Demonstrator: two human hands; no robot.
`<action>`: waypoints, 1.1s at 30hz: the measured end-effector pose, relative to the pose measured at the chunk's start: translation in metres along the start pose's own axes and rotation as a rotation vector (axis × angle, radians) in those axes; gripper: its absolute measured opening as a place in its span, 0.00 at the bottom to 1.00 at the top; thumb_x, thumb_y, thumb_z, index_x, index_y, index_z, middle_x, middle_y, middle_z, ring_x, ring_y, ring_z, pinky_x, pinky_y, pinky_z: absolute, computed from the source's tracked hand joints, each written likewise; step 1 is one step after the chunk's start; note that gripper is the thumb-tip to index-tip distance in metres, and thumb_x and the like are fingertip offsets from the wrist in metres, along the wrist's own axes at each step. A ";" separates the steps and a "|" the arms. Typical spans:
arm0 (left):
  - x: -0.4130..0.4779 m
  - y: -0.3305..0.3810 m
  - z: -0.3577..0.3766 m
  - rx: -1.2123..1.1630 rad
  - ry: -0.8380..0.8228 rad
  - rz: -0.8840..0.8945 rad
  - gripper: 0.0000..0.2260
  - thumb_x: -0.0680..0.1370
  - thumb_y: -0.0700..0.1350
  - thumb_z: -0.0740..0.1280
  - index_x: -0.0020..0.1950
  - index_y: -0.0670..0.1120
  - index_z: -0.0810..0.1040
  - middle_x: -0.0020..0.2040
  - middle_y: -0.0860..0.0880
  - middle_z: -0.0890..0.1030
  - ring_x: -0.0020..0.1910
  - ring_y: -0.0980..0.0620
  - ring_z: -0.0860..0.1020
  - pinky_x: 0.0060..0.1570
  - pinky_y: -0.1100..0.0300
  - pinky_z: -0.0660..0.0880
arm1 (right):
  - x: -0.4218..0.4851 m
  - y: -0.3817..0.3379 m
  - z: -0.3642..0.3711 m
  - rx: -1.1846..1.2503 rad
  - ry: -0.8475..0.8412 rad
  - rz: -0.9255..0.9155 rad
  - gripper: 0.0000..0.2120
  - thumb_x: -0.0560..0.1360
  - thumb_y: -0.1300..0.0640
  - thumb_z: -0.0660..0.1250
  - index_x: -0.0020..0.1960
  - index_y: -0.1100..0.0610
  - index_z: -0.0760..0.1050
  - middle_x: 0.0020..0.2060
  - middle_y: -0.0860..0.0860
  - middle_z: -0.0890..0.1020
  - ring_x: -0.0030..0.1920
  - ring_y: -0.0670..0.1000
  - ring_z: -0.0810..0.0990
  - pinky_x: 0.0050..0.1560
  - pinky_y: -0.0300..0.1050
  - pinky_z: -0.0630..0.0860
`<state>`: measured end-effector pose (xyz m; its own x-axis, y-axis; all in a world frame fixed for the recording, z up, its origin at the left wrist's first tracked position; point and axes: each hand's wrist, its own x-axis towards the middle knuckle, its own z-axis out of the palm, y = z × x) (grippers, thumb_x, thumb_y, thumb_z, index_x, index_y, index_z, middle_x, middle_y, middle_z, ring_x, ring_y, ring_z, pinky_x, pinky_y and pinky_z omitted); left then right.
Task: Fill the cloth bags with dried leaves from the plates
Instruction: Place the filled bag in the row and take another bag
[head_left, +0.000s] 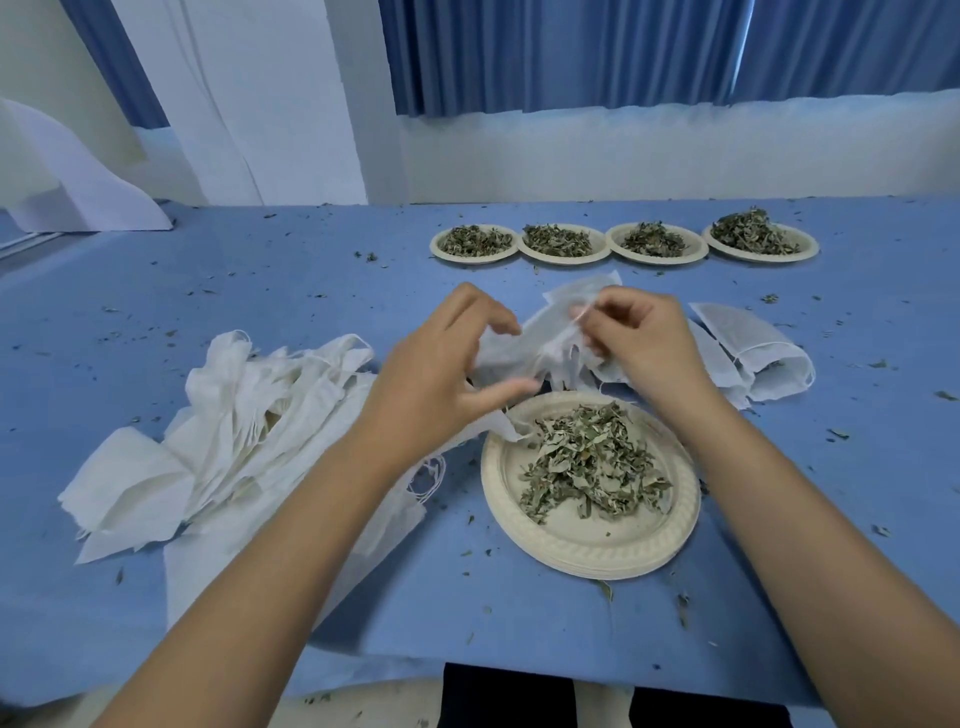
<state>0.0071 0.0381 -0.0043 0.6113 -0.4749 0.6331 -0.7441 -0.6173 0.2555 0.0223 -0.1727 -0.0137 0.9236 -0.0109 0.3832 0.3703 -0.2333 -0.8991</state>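
Our left hand (447, 374) and right hand (641, 343) each pinch the crumpled cloth bag (543, 345), holding it just behind the near plate (571, 553) of dried leaves (592, 462) on the table (260, 275).

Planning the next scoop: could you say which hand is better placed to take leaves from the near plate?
Probably the left hand: it is nearest the plate, while the right hand pinches the cloth bag.

A plain workroom — blue curtains (561, 52); blue-clothed table (311, 270).
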 end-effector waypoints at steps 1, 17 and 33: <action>-0.006 -0.007 -0.005 0.114 -0.118 0.012 0.20 0.71 0.61 0.70 0.56 0.50 0.75 0.53 0.58 0.72 0.40 0.61 0.72 0.34 0.65 0.70 | -0.001 0.002 -0.005 0.050 0.070 0.028 0.09 0.77 0.62 0.66 0.39 0.53 0.78 0.25 0.43 0.78 0.26 0.41 0.72 0.29 0.32 0.71; 0.003 -0.041 -0.022 0.687 -0.077 -0.210 0.21 0.74 0.28 0.62 0.64 0.44 0.79 0.58 0.43 0.79 0.57 0.39 0.72 0.50 0.49 0.65 | -0.013 0.013 -0.011 0.413 0.306 0.219 0.08 0.78 0.61 0.62 0.40 0.58 0.72 0.20 0.50 0.73 0.18 0.49 0.68 0.19 0.36 0.64; 0.041 0.035 0.036 -0.312 -0.098 -0.211 0.15 0.75 0.49 0.72 0.61 0.46 0.80 0.48 0.53 0.80 0.40 0.62 0.75 0.42 0.74 0.68 | -0.024 0.014 -0.006 0.183 0.021 0.116 0.05 0.74 0.66 0.68 0.41 0.59 0.74 0.28 0.50 0.80 0.23 0.47 0.76 0.24 0.36 0.73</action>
<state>0.0161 -0.0252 0.0046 0.7714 -0.4245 0.4741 -0.6362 -0.4947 0.5921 0.0045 -0.1813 -0.0348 0.9596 -0.0480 0.2772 0.2749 -0.0485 -0.9602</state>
